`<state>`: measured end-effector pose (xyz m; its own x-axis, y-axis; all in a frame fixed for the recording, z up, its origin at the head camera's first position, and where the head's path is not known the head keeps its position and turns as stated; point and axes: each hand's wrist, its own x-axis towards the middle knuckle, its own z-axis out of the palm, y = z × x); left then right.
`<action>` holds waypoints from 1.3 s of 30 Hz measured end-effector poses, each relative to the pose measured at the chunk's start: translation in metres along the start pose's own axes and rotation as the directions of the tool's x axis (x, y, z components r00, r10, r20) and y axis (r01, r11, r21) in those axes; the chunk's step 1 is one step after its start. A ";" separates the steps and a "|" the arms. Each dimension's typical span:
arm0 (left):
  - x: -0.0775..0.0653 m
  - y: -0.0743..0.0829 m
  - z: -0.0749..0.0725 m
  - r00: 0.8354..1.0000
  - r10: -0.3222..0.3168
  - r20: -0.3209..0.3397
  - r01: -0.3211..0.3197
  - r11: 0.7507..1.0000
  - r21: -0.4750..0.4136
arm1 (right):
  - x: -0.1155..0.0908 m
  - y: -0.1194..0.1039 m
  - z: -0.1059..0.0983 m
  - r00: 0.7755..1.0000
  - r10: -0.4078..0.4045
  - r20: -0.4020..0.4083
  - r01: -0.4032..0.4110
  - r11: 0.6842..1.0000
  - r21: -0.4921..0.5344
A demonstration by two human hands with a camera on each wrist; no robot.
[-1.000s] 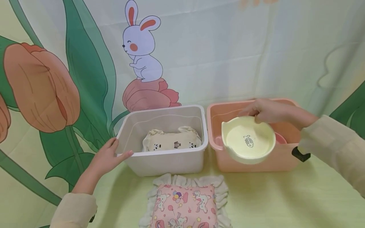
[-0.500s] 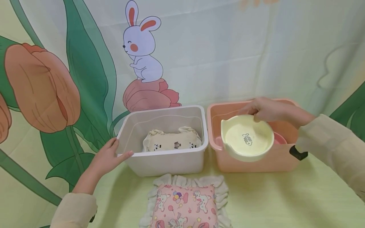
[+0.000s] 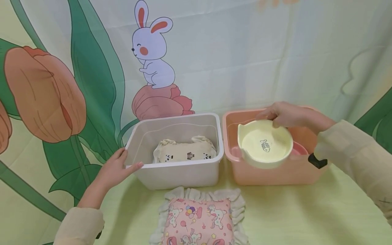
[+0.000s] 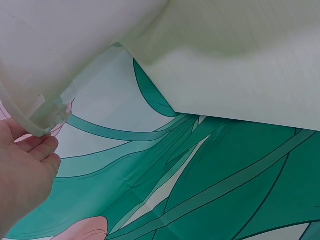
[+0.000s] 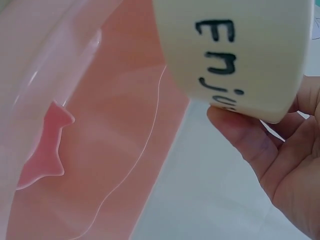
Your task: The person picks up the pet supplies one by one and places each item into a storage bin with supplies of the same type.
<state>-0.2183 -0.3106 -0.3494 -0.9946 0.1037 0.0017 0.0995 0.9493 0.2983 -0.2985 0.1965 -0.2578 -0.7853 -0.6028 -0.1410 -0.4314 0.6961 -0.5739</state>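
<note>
A pale yellow pet bowl point(image 3: 265, 144) with small ear points and a fish-bone print inside is pinched at its far rim by my right hand point(image 3: 288, 114). It hangs tilted over the front of the pink bin point(image 3: 275, 177). Dark lettering marks the bowl's outer wall in the right wrist view. Inside the pink bin lies a pink item point(image 5: 47, 147) with pointed ears, partly hidden. My left hand point(image 3: 114, 170) grips the left rim of the grey-white bin point(image 3: 180, 175), thumb over the front edge. That bin holds a cream cloth item point(image 3: 186, 149) with printed animals.
A pink unicorn-print cushion point(image 3: 199, 217) with a ruffled edge lies in front of the bins on the pale green table point(image 3: 294, 214). Behind stands a printed cloth backdrop point(image 3: 229, 61) with a rabbit and tulips. The two bins stand side by side.
My right hand has shifted slightly up and left, and the bowl has risen a little over the pink bin's front edge. The left hand stays on the grey-white bin's rim.
</note>
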 end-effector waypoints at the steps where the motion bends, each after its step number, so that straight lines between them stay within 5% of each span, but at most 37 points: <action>1: 0.000 0.000 0.000 1.000 0.000 0.002 0.000 1.000 0.002 | 0.000 0.001 0.000 1.000 0.006 -0.002 -0.006 1.000 0.005; 39: 0.001 -0.001 0.000 1.000 0.006 0.008 -0.006 1.000 0.027 | 0.009 0.014 -0.008 0.996 0.058 -0.066 -0.056 0.998 0.036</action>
<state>-0.2192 -0.3119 -0.3501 -0.9937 0.1119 -0.0042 0.1066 0.9564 0.2721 -0.3147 0.2037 -0.2608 -0.8366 -0.5345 -0.1204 -0.3707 0.7141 -0.5938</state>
